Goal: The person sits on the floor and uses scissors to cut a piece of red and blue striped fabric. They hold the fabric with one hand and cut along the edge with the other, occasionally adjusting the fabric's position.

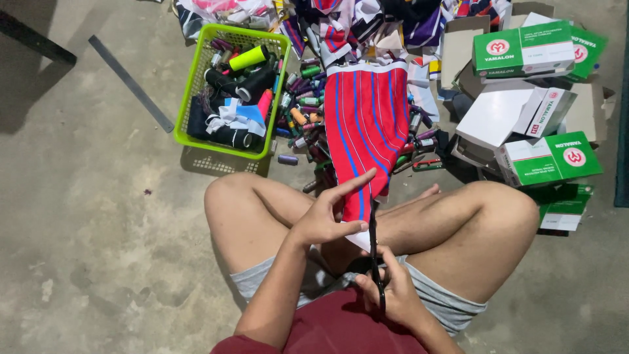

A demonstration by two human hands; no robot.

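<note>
One person is sitting cross-legged on the grey concrete floor, and two bare hands are showing. The left hand is pinching the near end of one red fabric strip with blue and white stripes between thumb and fingers, the forefinger stretching out along it. The right hand is closing around the handles of one pair of black scissors, whose blades are pointing up and touching the strip's near end; whether the blades are parted is hard to tell, since they are appearing edge-on as a thin dark line. The strip is running away from the knees toward a heap of mixed cloth scraps at the floor's far edge, which is cut off by the frame. One lime-green plastic basket is sitting on the far left, holding thread cones and rags too tangled to count. Many small thread spools are lying between basket and strip, partly hidden beneath it. About five green-and-white cardboard boxes are stacking up on the far right, some overlapping. One long grey metal ruler is lying left of the basket.
</note>
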